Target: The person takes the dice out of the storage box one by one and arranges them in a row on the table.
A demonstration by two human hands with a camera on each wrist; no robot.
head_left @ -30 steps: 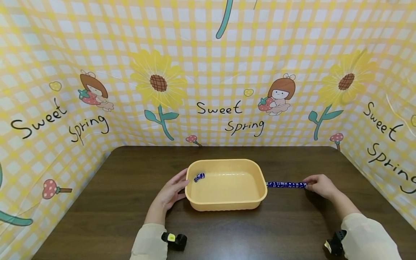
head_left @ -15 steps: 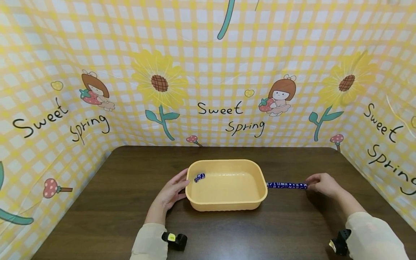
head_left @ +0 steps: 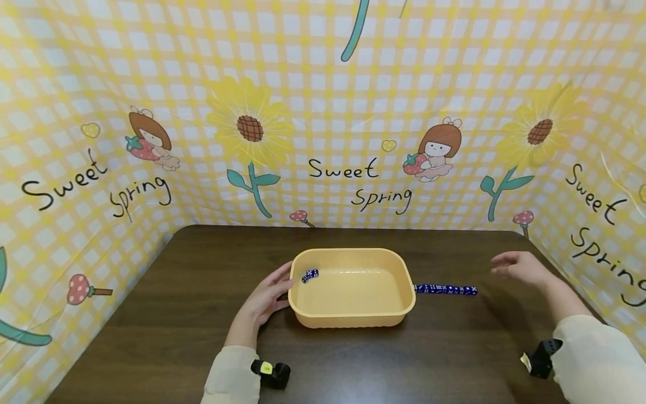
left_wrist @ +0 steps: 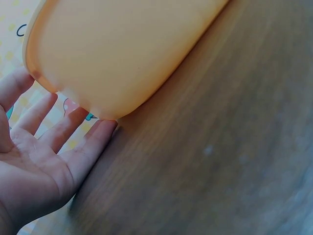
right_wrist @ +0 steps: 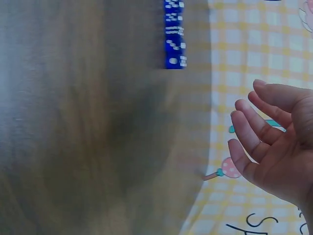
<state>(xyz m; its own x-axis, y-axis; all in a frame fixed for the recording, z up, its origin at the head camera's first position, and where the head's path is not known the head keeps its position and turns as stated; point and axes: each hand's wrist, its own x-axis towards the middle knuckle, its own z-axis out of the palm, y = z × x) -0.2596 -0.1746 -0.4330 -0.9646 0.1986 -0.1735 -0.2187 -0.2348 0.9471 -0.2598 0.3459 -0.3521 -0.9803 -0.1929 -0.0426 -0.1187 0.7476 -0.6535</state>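
Observation:
My left hand (head_left: 266, 294) rests its extended fingertips against the left end of the yellow plastic basin (head_left: 353, 292). The left wrist view shows those fingers (left_wrist: 68, 127) spread along the outer wall. Inside the basin, near its left end, lie a few blue dice (head_left: 310, 275). A straight row of blue dice with white pips (head_left: 446, 289) runs along the table from the basin's right side. Raised to the right of this row, my right hand (head_left: 520, 266) holds nothing, its fingers loosely bent. In the right wrist view the row's end die (right_wrist: 174, 61) sits apart from the fingertips.
Everything stands on a dark brown wooden table (head_left: 343, 365). Yellow checked cloth (head_left: 333, 101) with printed flowers and words hangs behind it and at both sides. A black wrist camera (head_left: 272, 374) sits at each sleeve.
My right hand has let go of the right end of the dice row and lifted up and away to the right. The left hand and the basin have stayed in place.

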